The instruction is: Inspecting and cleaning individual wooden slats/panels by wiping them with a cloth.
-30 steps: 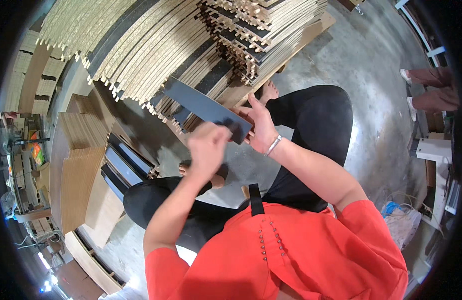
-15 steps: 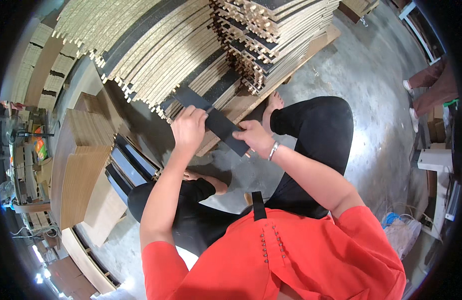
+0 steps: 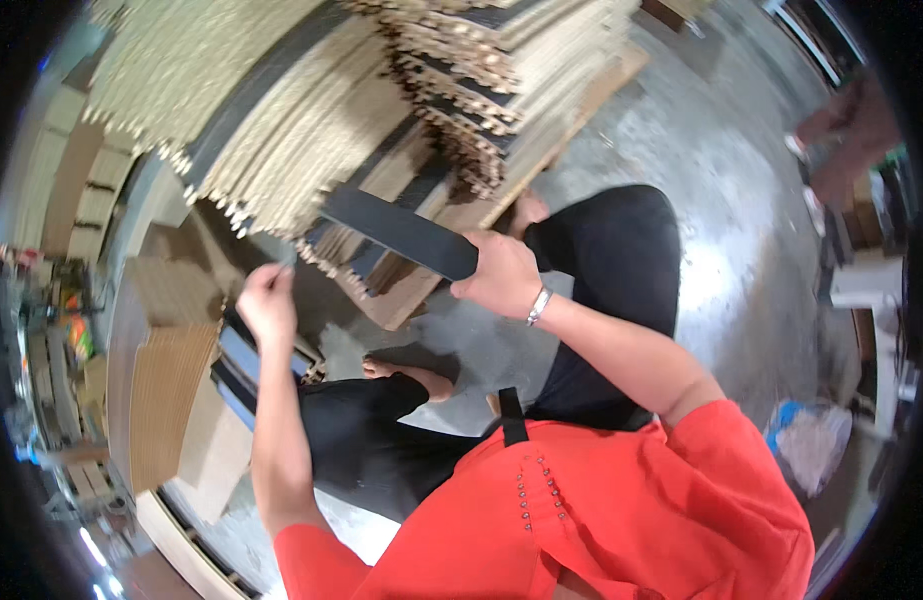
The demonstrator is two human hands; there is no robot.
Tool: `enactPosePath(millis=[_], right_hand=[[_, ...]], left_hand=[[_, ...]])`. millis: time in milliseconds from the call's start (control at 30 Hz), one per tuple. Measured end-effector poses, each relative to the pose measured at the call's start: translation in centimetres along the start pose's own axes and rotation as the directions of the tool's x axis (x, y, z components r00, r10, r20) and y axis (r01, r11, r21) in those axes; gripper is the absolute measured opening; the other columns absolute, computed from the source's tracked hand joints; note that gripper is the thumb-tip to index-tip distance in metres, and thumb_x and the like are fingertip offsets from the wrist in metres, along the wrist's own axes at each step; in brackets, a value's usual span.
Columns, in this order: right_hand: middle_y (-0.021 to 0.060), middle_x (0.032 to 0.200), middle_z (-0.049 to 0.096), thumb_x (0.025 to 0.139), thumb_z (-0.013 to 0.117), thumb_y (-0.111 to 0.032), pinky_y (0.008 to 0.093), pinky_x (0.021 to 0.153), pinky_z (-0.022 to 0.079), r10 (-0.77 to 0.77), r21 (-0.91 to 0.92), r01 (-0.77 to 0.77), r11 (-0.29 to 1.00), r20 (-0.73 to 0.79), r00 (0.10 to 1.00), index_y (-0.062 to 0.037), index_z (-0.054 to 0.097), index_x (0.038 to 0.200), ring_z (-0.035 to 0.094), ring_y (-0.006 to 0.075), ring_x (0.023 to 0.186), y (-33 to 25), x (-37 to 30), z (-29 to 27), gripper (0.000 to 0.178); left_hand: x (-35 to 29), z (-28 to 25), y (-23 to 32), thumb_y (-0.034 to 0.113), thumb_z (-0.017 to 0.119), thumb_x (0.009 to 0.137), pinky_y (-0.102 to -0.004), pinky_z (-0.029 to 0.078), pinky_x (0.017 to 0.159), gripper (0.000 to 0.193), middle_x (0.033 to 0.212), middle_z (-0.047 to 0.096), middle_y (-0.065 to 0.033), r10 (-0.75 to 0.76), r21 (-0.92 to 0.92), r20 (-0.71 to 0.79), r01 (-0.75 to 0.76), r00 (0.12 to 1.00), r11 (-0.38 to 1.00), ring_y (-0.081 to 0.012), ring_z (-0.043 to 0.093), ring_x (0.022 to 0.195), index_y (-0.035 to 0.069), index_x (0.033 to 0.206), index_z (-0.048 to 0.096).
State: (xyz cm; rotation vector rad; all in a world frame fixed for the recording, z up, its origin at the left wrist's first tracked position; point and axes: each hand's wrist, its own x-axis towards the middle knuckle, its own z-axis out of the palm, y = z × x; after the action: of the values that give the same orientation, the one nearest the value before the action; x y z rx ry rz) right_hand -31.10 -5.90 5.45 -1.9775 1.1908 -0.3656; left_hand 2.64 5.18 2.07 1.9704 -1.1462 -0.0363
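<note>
My right hand (image 3: 501, 275) grips the near end of a narrow black board (image 3: 396, 232), thumb on top. The board's far end reaches to the edge of a tall stack of pale particleboard panels (image 3: 271, 150); I cannot tell whether it touches. Several black panels are layered in that stack, and light wooden dowels (image 3: 336, 275) stick out along its edges. Away from the board, to its left, my left hand (image 3: 269, 305) is raised with thumb and fingers pinched together. Whatever may be between those fingertips is too small and blurred to make out.
A wooden pallet (image 3: 406, 297) sits under the stack, close to my bare feet. On the left stand brown curved boards (image 3: 166, 390) and glossy dark pieces (image 3: 243, 350). A person in brown trousers (image 3: 849, 135) is at the far right, near a plastic bag (image 3: 816, 445).
My left hand has let go of the black board and moved left and down. The board, now in my right hand alone, has turned to lie flatter across the view.
</note>
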Motion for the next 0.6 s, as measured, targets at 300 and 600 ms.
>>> enactPosePath(millis=[300,600], right_hand=[[0.0109,0.09,0.062,0.063,0.075,-0.011,0.0305,0.079,0.049,0.115,0.14,-0.031,0.99,-0.644,0.756,-0.0012,0.052,0.112,0.06,0.0197,0.084,6.6,-9.4,-18.1,0.055],[0.0098,0.105,0.065,0.062,0.069,-0.017,0.0489,0.101,0.032,0.625,-0.102,-0.785,0.611,-0.547,0.557,-0.0117,0.065,0.104,0.059,0.0274,0.106,34.0,-16.8,-7.1,0.042]], left_hand=[[-0.7,-3.4,-1.8,0.005,0.064,0.089,-0.0238,0.039,0.067,0.007,0.077,0.059,0.002,-0.24,-0.284,0.055,0.245,0.969,0.927,-0.0071,0.047,0.072,-0.001,0.084,0.065],[-1.6,-0.3,-1.4,0.004,0.064,0.089,-0.0223,0.039,0.067,0.007,0.078,0.059,0.0023,-0.204,-0.167,0.135,0.225,0.97,0.96,-0.0066,0.047,0.072,-0.001,0.084,0.064]])
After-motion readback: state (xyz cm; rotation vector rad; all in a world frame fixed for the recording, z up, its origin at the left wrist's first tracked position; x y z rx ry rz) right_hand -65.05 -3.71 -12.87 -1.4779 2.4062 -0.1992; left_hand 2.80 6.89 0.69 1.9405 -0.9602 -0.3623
